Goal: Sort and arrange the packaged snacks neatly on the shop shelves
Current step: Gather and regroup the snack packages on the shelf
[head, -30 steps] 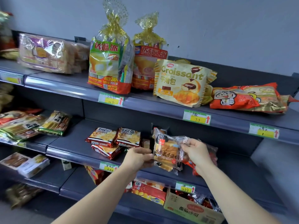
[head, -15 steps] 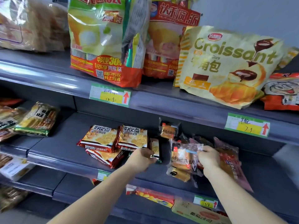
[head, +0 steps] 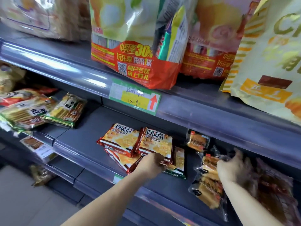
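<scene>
Two red cracker packs (head: pixel 121 138) lie side by side on the middle shelf (head: pixel 84 144), on top of another one. My left hand (head: pixel 152 165) pinches the lower right corner of the right-hand red cracker pack (head: pixel 157 143). A green-edged cracker pack (head: pixel 179 162) lies partly under that corner. A clear bag of pastries (head: pixel 206 185) lies flat near the shelf's front edge. My right hand (head: pixel 232 168) is blurred and rests with fingers spread over the bag's right side, next to a dark red packet (head: pixel 275 191).
A small pastry pack (head: pixel 197 141) stands at the back of the shelf. Rice cracker packs (head: pixel 66 110) lie at the left. The upper shelf's front edge with a price tag (head: pixel 135 98) overhangs closely, carrying big cake bags (head: pixel 130 46) and a croissant bag (head: pixel 268 62).
The view has moved closer to the middle shelf. The clear pastry bag went from upright between both hands to lying flat. My left hand shifted left onto the red cracker pack.
</scene>
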A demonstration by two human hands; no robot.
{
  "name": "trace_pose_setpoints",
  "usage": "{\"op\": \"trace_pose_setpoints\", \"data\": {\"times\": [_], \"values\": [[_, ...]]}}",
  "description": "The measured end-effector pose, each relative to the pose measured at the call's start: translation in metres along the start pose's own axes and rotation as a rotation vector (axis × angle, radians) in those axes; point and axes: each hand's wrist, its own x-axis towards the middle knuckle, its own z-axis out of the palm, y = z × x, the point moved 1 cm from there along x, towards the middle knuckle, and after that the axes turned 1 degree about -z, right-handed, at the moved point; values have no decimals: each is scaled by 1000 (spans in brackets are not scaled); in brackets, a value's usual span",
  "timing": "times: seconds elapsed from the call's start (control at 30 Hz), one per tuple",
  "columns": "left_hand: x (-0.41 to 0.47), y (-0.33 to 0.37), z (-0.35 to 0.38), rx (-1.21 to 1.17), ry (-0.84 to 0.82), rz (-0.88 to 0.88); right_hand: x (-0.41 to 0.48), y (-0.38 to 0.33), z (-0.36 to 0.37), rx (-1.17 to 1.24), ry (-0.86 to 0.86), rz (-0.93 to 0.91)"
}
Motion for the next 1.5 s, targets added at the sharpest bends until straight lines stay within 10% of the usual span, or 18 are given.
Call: {"op": "trace_pose_setpoints", "data": {"times": [0.57,1.5], "values": [[-44,-107,-216,459,369,-88,-125,-186,125,243,-739,-432],[6,-399,-522,494,473,-447,-366,-502,359,57,-1171,-713]]}}
